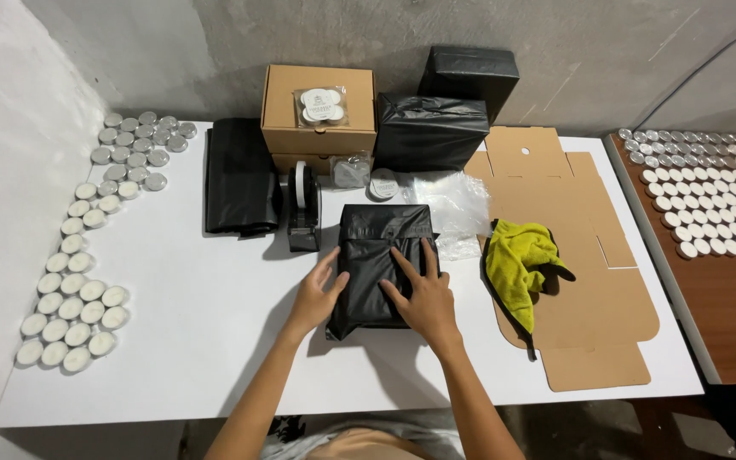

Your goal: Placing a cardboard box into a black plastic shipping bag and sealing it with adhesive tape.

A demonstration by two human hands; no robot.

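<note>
Left hand (315, 294) cups the black plastic-wrapped rectangular parcel's (376, 255) left edge; right hand (422, 294) lies flat, fingers spread, on top; bare white surface (198, 341) lies leftward.

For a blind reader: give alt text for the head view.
Both hands, left hand and right hand, press on a black plastic-wrapped parcel on a white table, amid tealight candles, a tape dispenser and a yellow cloth.

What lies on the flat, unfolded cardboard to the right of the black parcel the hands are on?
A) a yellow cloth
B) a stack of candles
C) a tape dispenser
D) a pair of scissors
A: a crumpled yellow cloth rests on the left part of the flat cardboard, just right of the black parcel under both hands.
</note>
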